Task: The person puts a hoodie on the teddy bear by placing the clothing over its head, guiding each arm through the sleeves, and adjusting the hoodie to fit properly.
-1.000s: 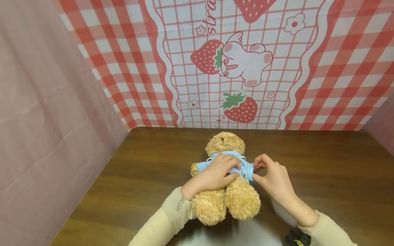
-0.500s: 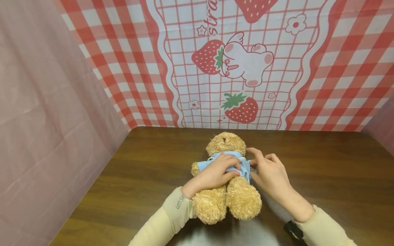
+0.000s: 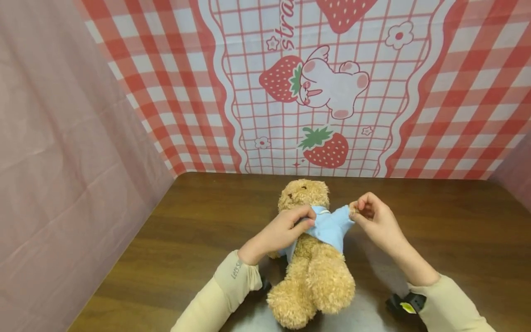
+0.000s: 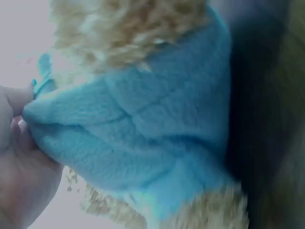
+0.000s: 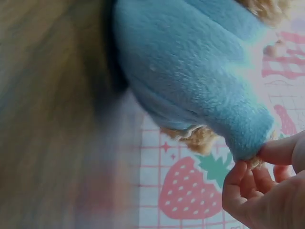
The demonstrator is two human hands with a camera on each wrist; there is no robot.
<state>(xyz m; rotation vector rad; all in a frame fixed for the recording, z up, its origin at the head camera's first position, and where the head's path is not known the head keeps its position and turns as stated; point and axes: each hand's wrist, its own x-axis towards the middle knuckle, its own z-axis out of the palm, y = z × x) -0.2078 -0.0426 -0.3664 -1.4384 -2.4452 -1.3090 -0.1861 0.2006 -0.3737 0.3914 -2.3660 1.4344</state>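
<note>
A tan plush teddy bear (image 3: 332, 281) in a blue top (image 3: 332, 228) is tilted above the dark table, its head toward the back. My left hand (image 3: 280, 233) pinches the front of the top; the left wrist view shows the cloth (image 4: 133, 129) pulled into folds beside the thumb. With thumb and fingertips my right hand (image 3: 381, 226) grips the bear's paw (image 5: 256, 162) at the end of the sleeve (image 5: 248, 129). That arm is stretched out to the right. The bear's other arm is mostly hidden behind my left hand and wrist.
The brown wooden table (image 3: 178, 258) spreads around the bear. At its back edge hangs a red-and-white checked cloth (image 3: 195, 115) with strawberry prints. A pink curtain (image 3: 83, 161) closes the left side. Black devices (image 3: 404, 304) are strapped at the wrists.
My right hand has let go of the sleeve cuff, shifted and taken the paw, drawing that arm outward and up. The bear has turned and tilted; my left hand now pinches its top.
</note>
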